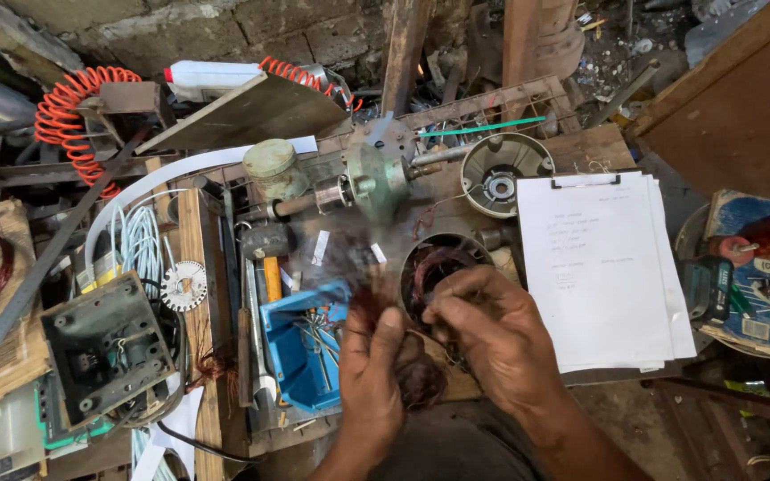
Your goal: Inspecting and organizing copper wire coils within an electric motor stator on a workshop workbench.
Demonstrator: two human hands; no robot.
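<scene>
My left hand (376, 374) grips a bundle of dark reddish copper winding wire (421, 381) low in the middle of the view. Strands of it blur upward toward a round motor stator (434, 258) standing on the workbench. My right hand (492, 330) pinches the same wire beside the stator's front rim, its fingers curled. The two hands nearly touch. A motor rotor with a greenish end plate (372, 183) lies behind the stator.
A blue tray of small tools (291, 352) lies left of my hands, a hammer (265, 245) above it. A clipboard with white paper (603, 267) sits to the right. A grey end bell (503, 174), a grey electrical box (104, 352), an orange coiled hose (69, 116) and scrap surround them.
</scene>
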